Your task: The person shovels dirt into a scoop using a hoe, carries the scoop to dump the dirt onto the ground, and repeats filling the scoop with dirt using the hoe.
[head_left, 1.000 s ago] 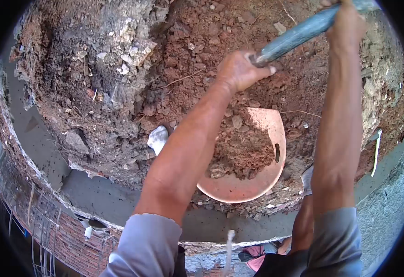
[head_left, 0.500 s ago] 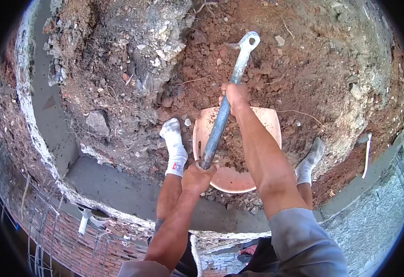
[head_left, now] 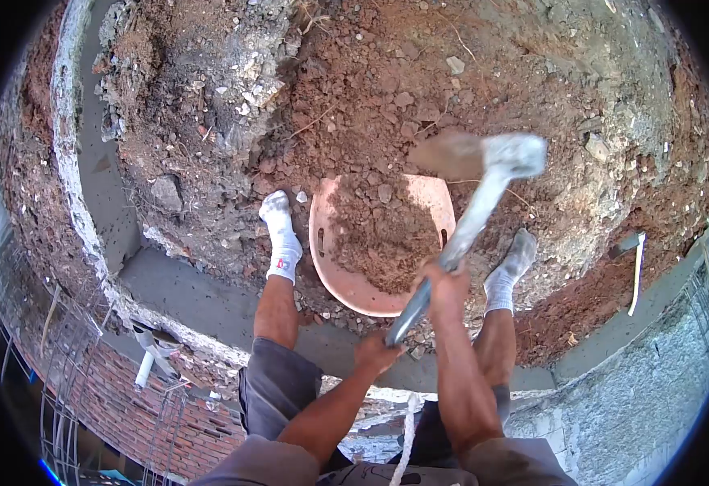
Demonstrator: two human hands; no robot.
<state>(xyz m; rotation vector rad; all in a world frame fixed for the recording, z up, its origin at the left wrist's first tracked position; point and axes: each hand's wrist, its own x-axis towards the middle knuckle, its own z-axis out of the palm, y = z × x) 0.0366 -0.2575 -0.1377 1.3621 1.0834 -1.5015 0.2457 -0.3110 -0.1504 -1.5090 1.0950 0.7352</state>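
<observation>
My left hand (head_left: 377, 355) is wrapped round the lower end of the hoe handle (head_left: 424, 301). Higher up the same handle, my right hand (head_left: 443, 283) grips it. The hoe head (head_left: 484, 155), blurred by motion, is raised over the soil at the upper right, its blade pointing left. Below it lies an orange-pink scoop-shaped tray (head_left: 346, 285) heaped with reddish soil (head_left: 378, 235). The tray sits between my two feet, which wear whitish socks (head_left: 282, 235).
Loose red soil and stones (head_left: 387, 89) rise ahead, with a rocky mass (head_left: 233, 81) at the left. A grey concrete ledge (head_left: 200, 304) curves behind the feet. Beyond it are a brick wall (head_left: 127, 397), thin metal bars and a white pipe (head_left: 144, 368). A white strip (head_left: 637, 275) stands at right.
The hoe has swung from the upper right, past upright over the tray, to a raised slant toward the right. Both hands have drawn back toward my body, still on the handle. My view has shifted.
</observation>
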